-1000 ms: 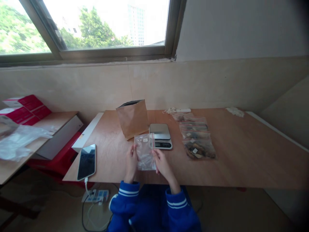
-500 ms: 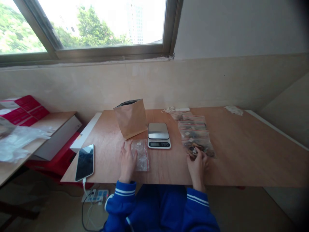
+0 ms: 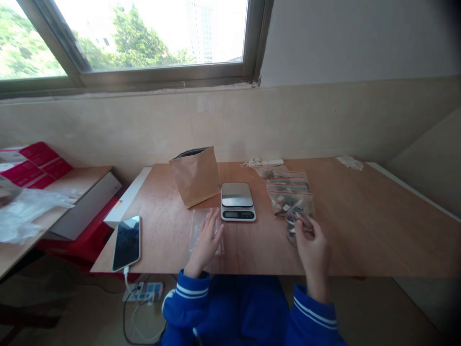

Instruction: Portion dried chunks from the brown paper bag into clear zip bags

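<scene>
My left hand lies with fingers stretched out over a flat clear zip bag with a red seal line. On the right, my right hand pinches a small zip bag whose dark contents I cannot make out. It is at the near end of a row of overlapping zip bags with red seal lines and small items inside. Between the hands, a little farther back, stands a white kitchen scale with a bare metal plate. An upright brown paper pouch with its top open stands left of the scale.
A phone on a white cable lies at the table's left edge. White crumpled material is at the back right. A side table at left carries a red box and plastic bags. A power strip is below.
My left hand has moved right, farther over the clear bag. My right hand has shifted right, pulling the near bag with dark contents out from the row.
</scene>
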The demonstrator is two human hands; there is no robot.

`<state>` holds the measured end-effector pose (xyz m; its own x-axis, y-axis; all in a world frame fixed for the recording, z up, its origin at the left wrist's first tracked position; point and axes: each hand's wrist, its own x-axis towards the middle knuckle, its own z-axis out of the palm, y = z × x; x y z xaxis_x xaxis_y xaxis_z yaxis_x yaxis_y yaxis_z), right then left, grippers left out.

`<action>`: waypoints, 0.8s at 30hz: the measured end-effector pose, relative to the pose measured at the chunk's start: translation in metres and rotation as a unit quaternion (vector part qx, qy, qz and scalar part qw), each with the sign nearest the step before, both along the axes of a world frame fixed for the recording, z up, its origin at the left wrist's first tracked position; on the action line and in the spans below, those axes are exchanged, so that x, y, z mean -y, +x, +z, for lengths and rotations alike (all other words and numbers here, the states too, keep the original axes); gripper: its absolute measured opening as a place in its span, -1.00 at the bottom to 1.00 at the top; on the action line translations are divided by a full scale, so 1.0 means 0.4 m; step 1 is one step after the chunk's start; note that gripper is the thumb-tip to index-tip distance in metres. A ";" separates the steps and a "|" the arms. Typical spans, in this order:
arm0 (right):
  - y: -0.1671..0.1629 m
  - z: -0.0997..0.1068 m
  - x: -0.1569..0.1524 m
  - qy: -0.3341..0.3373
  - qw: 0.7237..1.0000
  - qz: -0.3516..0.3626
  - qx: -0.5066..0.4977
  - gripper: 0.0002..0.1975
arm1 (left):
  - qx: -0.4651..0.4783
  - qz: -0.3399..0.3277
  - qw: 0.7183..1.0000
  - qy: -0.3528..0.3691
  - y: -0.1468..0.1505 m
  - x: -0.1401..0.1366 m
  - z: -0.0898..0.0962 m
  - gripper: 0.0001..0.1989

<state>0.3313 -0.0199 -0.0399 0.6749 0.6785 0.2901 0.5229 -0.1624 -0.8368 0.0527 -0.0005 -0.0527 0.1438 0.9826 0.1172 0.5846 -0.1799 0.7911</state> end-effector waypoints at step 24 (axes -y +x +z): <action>-0.281 0.075 0.010 0.060 0.882 0.445 -0.140 -0.75 | 0.354 0.022 0.935 -0.014 0.114 0.031 0.098 -0.68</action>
